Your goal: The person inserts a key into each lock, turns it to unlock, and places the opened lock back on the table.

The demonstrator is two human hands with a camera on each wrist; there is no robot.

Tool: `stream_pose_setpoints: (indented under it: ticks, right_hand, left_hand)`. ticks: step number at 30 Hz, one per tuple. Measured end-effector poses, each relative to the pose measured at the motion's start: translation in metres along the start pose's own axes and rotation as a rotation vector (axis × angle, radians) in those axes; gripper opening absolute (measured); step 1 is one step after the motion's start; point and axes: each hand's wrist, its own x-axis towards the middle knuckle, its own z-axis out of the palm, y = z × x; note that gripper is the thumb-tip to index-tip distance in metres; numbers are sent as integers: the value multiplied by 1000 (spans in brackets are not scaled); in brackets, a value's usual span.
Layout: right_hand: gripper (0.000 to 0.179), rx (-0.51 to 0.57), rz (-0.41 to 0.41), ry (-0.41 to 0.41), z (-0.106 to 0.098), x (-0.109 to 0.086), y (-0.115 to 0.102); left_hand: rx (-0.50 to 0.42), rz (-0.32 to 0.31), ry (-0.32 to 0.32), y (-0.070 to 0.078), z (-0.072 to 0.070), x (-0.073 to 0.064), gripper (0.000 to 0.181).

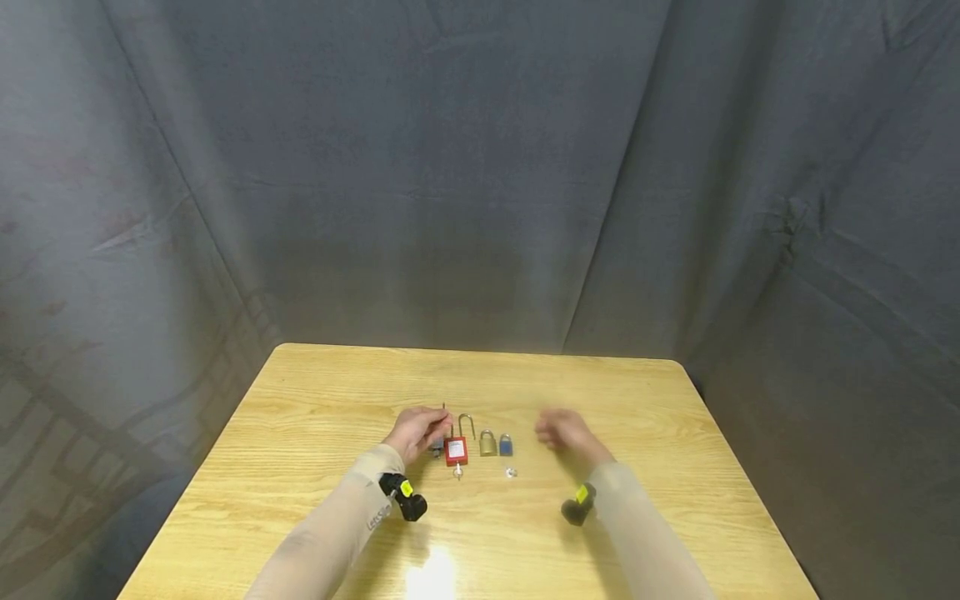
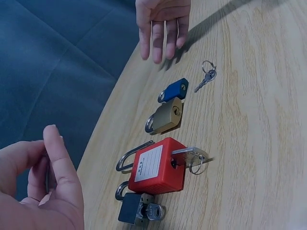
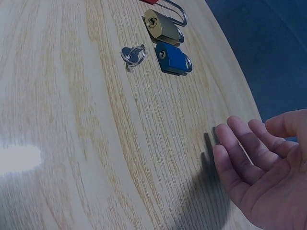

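Observation:
My left hand (image 1: pixel 423 432) hovers just left of a row of padlocks, thumb and forefinger close together (image 2: pixel 43 177). I cannot tell if something thin is between them. Nearest it lie a dark padlock (image 2: pixel 130 207) with a key in it and a red padlock (image 2: pixel 160 165), its shackle open and a ringed key in its lock. Further right are a brass padlock (image 2: pixel 165 116) and a blue padlock (image 2: pixel 176 90), both with shackles closed. My right hand (image 3: pixel 268 177), fingers loosely spread and holding nothing, is over the table to the right of the blue padlock.
A small bunch of keys on a ring (image 3: pixel 133 56) lies in front of the blue padlock. Everything sits on a light wooden table (image 1: pixel 337 383), with a grey curtain (image 1: pixel 450 250) hanging behind its far edge and along both sides.

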Motion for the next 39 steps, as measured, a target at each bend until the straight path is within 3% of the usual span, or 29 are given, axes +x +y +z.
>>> stream_pose_setpoints:
  ticks: [8, 14, 18, 21, 26, 32, 39]
  right_hand:
    - [52, -4, 2, -16, 2, 3, -3]
    - [51, 8, -5, -28, 2, 4, -4]
    - [48, 12, -8, -29, 1, 4, -2]
    - [46, 4, -9, -19, 1, 3, -1]
    - [50, -1, 0, 15, 2, 2, 1]
    - [51, -7, -6, 13, 2, 2, 1]
    - [55, -5, 5, -20, 2, 0, -3]
  left_hand:
    - [-57, 33, 22, 3, -4, 3, 12]
    - [-50, 51, 19, 5, -7, 5, 9]
    - [2, 57, 23, 5, -8, 3, 13]
    - [41, 54, 35, 4, -9, 2, 27]
    - [22, 67, 27, 1, -10, 0, 44]
    - [-58, 116, 10, -1, -9, 0, 37]
    - [-60, 104, 25, -2, -10, 0, 34]
